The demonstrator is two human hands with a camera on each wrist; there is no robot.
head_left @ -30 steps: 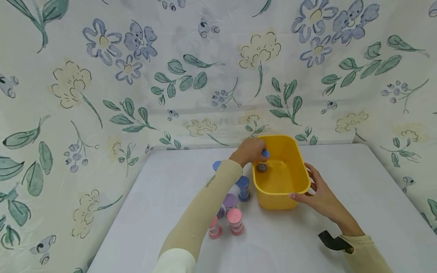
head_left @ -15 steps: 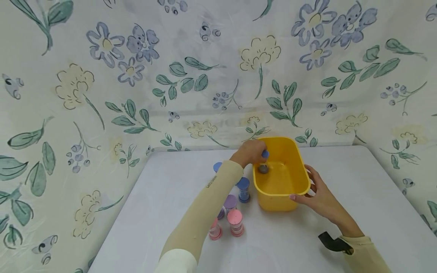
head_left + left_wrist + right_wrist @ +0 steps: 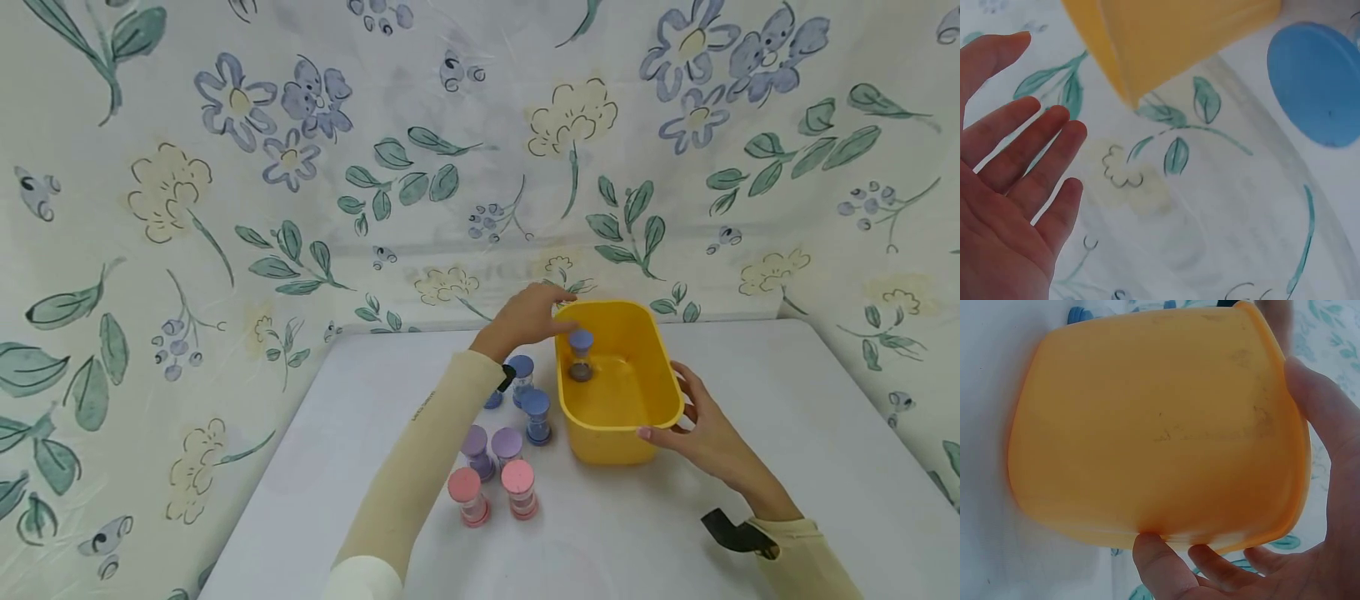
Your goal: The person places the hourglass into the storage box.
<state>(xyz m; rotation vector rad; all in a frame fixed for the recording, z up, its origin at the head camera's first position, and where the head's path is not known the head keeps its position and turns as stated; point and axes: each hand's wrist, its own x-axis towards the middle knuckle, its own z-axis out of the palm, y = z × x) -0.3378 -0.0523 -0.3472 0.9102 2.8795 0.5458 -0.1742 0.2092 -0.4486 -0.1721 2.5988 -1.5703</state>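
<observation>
Left hand point(image 3: 525, 318): holding nothing, fingers extended, right by the far left rim of the yellow bin point(image 3: 609, 446), center-right of the head view (contact with the rim: can't tell there). Left wrist view shows a bare palm and spread fingers at left, bin at top, a blue cap point(image 3: 1316, 84) at upper right. Right hand point(image 3: 705, 429): gripping the bin at its right side, thumb at the near rim, fingers along the outer wall; right wrist view agrees. One blue-capped hourglass point(image 3: 581, 354) stands upright inside the bin, near its left wall, well apart from the right hand. Left of the bin, on the white table point(image 3: 360, 392): three blue hourglasses point(image 3: 537, 415) (leftmost partly hidden by the left wrist), two purple hourglasses point(image 3: 507, 446) below them in the frame, then two pink hourglasses point(image 3: 519, 489) lowest, all upright as far as visible. Black strap point(image 3: 738, 533) at the right wrist, lower right. Floral cloth point(image 3: 450, 125) fills the upper frame.
</observation>
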